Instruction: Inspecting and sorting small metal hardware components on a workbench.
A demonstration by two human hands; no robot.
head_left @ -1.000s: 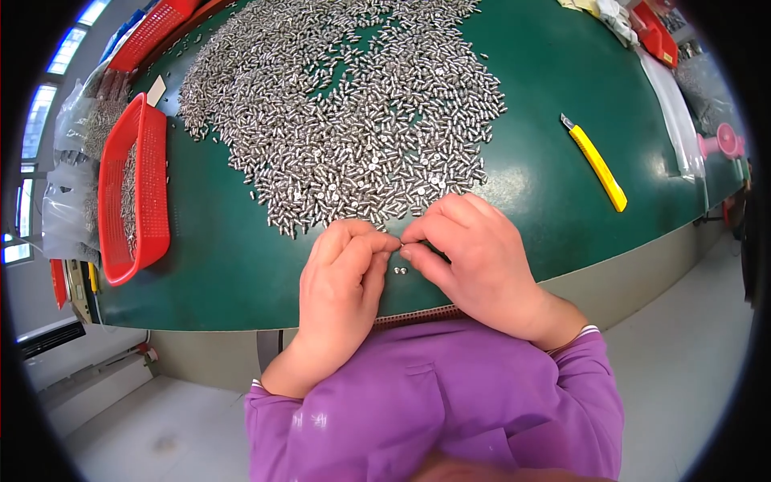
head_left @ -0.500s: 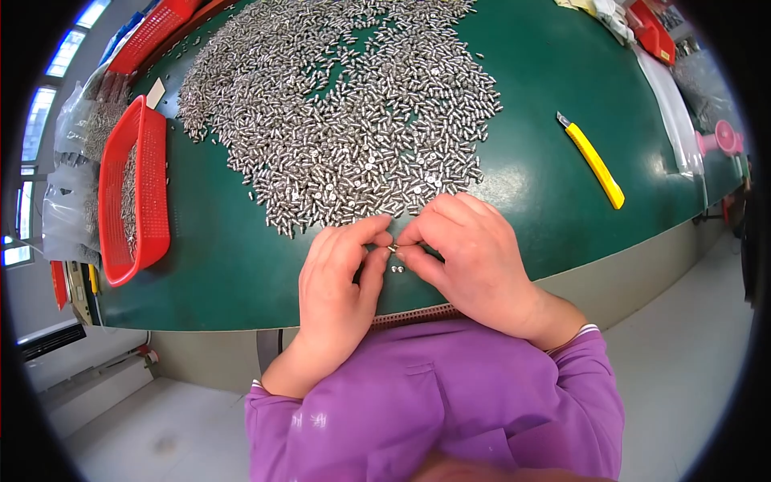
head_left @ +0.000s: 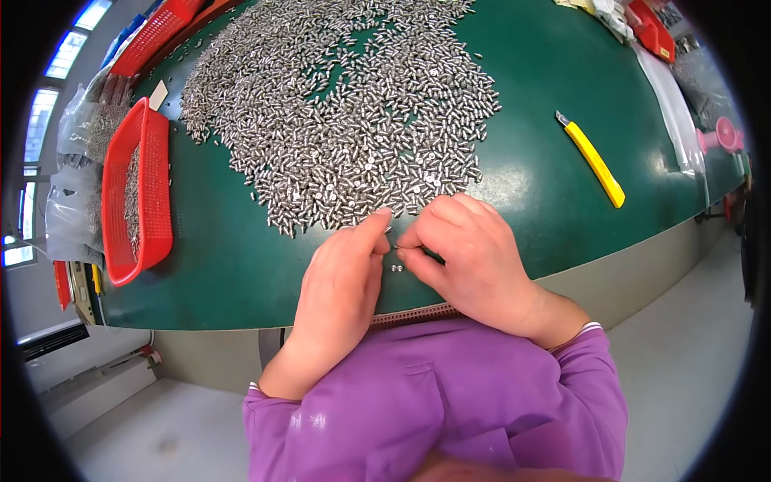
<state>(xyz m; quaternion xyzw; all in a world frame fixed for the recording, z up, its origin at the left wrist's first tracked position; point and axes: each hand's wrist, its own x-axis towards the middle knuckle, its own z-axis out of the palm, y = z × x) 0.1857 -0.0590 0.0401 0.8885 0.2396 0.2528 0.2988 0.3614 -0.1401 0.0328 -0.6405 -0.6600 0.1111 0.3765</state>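
A broad heap of small silver metal pins [head_left: 345, 136] with pointed ends covers the far middle of the green table. At its near edge my left hand [head_left: 341, 269] is closed, its fingers curled together, with a small metal pin [head_left: 389, 230] showing at the fingertips. My right hand [head_left: 474, 249] pinches thumb and forefinger together just beside it; a tiny piece seems to be between them, too small to name. Two small shiny round metal pieces [head_left: 397, 268] lie on the table just below the fingertips.
A yellow utility knife [head_left: 594, 165] lies at the right, blade pointing away. A red plastic basket [head_left: 155, 201] holding metal pieces stands left, beside clear plastic bags [head_left: 72, 205]. The green table's [head_left: 217, 281] front edge runs close to my purple garment [head_left: 434, 386].
My left fingers have drawn slightly away from the right fingertips and curled upward, with the pin now at their tips. The right hand has hardly moved.
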